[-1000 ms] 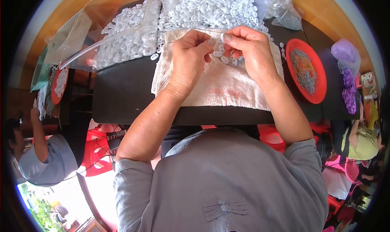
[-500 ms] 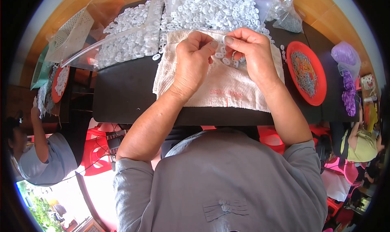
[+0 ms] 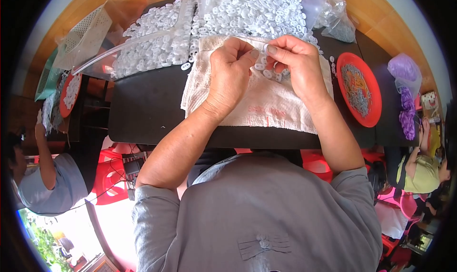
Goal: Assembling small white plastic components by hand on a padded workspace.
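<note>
Although both hands have barely shifted over the last second, I note the left hand (image 3: 232,69) and right hand (image 3: 295,65) now pinched fingertip to fingertip on one small white plastic piece (image 3: 263,50) above the white cloth (image 3: 266,103), at twelve o'clock on the desk (image 3: 147,105), so fitting continues.

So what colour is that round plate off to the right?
Red, the plate holding small grey bits; clearest in the head view.
</note>
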`<move>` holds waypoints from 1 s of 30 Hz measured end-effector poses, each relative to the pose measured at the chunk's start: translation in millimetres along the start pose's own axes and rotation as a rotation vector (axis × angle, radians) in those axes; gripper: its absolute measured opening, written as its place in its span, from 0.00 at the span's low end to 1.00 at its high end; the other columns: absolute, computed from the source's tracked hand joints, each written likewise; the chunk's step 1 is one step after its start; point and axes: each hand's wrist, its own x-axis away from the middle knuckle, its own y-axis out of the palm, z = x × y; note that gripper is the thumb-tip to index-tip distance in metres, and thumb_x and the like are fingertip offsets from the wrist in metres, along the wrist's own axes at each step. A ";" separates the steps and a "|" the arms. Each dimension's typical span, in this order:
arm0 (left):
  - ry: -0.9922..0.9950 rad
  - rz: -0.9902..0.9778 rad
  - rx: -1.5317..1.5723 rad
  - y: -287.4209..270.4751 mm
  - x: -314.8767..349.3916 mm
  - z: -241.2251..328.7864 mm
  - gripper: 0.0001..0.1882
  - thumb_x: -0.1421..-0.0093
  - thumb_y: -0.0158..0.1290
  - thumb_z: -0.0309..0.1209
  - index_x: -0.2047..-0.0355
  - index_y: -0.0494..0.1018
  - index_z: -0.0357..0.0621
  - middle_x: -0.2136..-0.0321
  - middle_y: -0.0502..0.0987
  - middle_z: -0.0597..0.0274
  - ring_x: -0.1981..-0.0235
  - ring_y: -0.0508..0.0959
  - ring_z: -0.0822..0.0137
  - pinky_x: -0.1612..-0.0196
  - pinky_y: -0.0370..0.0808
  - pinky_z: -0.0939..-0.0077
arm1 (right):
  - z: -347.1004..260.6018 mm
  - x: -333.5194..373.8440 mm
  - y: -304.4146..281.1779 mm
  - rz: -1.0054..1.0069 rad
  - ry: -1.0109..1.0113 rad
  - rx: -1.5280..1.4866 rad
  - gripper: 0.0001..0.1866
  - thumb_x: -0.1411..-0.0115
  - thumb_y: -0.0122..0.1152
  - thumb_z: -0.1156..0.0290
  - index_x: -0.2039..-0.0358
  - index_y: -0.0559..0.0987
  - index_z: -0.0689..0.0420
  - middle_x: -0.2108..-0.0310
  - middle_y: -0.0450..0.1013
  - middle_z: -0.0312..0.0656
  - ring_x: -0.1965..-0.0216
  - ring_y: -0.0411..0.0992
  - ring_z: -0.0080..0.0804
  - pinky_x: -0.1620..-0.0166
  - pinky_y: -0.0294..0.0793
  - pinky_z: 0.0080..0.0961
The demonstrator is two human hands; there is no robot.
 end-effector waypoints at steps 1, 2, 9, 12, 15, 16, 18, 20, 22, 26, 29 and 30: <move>-0.003 0.005 -0.002 0.0 0.3 0.5 0.05 0.42 0.55 0.25 0.71 0.73 0.35 0.78 0.72 0.67 0.79 0.68 0.78 0.75 0.67 0.84 | -0.3 0.7 0.5 -0.001 0.000 0.000 0.07 0.41 0.60 0.70 0.67 0.79 0.60 0.76 0.75 0.35 0.74 0.72 0.21 0.70 0.66 0.16; -0.003 0.006 -0.002 -0.3 0.4 0.1 0.05 0.42 0.55 0.25 0.71 0.73 0.35 0.78 0.72 0.67 0.79 0.68 0.78 0.75 0.67 0.84 | -0.9 1.4 1.1 -0.001 -0.007 0.009 0.07 0.41 0.60 0.70 0.67 0.79 0.60 0.75 0.75 0.35 0.74 0.72 0.21 0.70 0.66 0.16; 0.094 -0.003 -0.097 0.8 -0.6 -6.4 0.05 0.42 0.55 0.25 0.71 0.73 0.35 0.78 0.72 0.67 0.78 0.69 0.78 0.75 0.67 0.84 | -1.6 2.3 5.0 -0.012 0.002 0.024 0.07 0.41 0.60 0.70 0.67 0.79 0.61 0.76 0.75 0.35 0.74 0.72 0.21 0.70 0.66 0.16; 0.026 -0.024 -0.025 2.6 2.3 1.7 0.05 0.42 0.55 0.25 0.70 0.73 0.35 0.79 0.73 0.66 0.80 0.69 0.77 0.79 0.65 0.84 | 0.7 -0.1 2.1 -0.043 0.015 -0.001 0.07 0.40 0.58 0.71 0.66 0.79 0.62 0.74 0.75 0.36 0.74 0.73 0.22 0.70 0.67 0.17; -0.069 -0.034 0.106 2.8 0.9 4.0 0.05 0.42 0.55 0.25 0.69 0.73 0.35 0.79 0.73 0.65 0.82 0.70 0.77 0.82 0.63 0.84 | -2.6 -0.7 -0.8 -0.072 0.027 -0.044 0.08 0.39 0.56 0.71 0.64 0.78 0.63 0.73 0.75 0.38 0.73 0.73 0.23 0.70 0.67 0.17; -0.093 -0.035 0.171 2.4 0.6 4.3 0.05 0.41 0.55 0.25 0.69 0.73 0.34 0.79 0.73 0.64 0.83 0.70 0.76 0.84 0.62 0.84 | -2.4 -0.9 -1.3 -0.067 0.025 -0.047 0.08 0.39 0.56 0.71 0.64 0.78 0.63 0.73 0.75 0.38 0.73 0.73 0.23 0.70 0.67 0.17; -0.109 -0.046 0.181 2.1 1.2 6.8 0.05 0.41 0.55 0.25 0.69 0.73 0.34 0.79 0.73 0.64 0.83 0.70 0.76 0.83 0.62 0.84 | -1.7 -1.7 -2.9 -0.105 0.051 -0.069 0.09 0.38 0.56 0.71 0.63 0.78 0.64 0.72 0.75 0.38 0.73 0.73 0.23 0.70 0.68 0.17; -0.126 -0.058 0.191 2.3 1.2 7.9 0.05 0.41 0.55 0.25 0.69 0.73 0.34 0.79 0.73 0.64 0.83 0.70 0.76 0.83 0.63 0.84 | -0.4 -2.9 -6.3 -0.105 0.048 -0.085 0.09 0.38 0.56 0.71 0.63 0.78 0.64 0.72 0.75 0.38 0.73 0.73 0.23 0.70 0.68 0.17; -0.106 -0.097 0.265 2.3 -0.2 8.0 0.05 0.43 0.56 0.22 0.68 0.73 0.33 0.78 0.74 0.62 0.82 0.71 0.76 0.83 0.63 0.84 | -0.9 -4.3 -9.8 -0.108 0.041 -0.101 0.09 0.38 0.56 0.70 0.63 0.78 0.63 0.73 0.75 0.37 0.73 0.73 0.23 0.70 0.68 0.17; -0.050 -0.118 0.254 3.5 1.9 11.1 0.07 0.45 0.57 0.18 0.65 0.73 0.33 0.76 0.76 0.61 0.81 0.72 0.75 0.82 0.65 0.84 | -7.8 -4.1 -17.0 -0.179 0.034 -0.056 0.10 0.38 0.56 0.68 0.65 0.78 0.63 0.73 0.75 0.36 0.74 0.72 0.22 0.70 0.68 0.17; 0.034 -0.154 0.281 3.4 1.5 11.0 0.12 0.48 0.61 0.18 0.63 0.73 0.37 0.77 0.75 0.66 0.80 0.72 0.80 0.83 0.66 0.88 | -13.7 -3.5 -21.8 -0.265 0.041 -0.026 0.11 0.39 0.57 0.67 0.67 0.78 0.63 0.74 0.74 0.36 0.75 0.71 0.20 0.71 0.68 0.16; 0.060 -0.190 0.236 2.3 1.6 11.1 0.13 0.48 0.61 0.17 0.62 0.73 0.37 0.76 0.76 0.65 0.79 0.73 0.79 0.83 0.66 0.88 | -14.9 -3.4 -23.2 -0.313 0.052 -0.008 0.11 0.39 0.58 0.66 0.67 0.78 0.63 0.74 0.74 0.35 0.76 0.71 0.20 0.72 0.67 0.15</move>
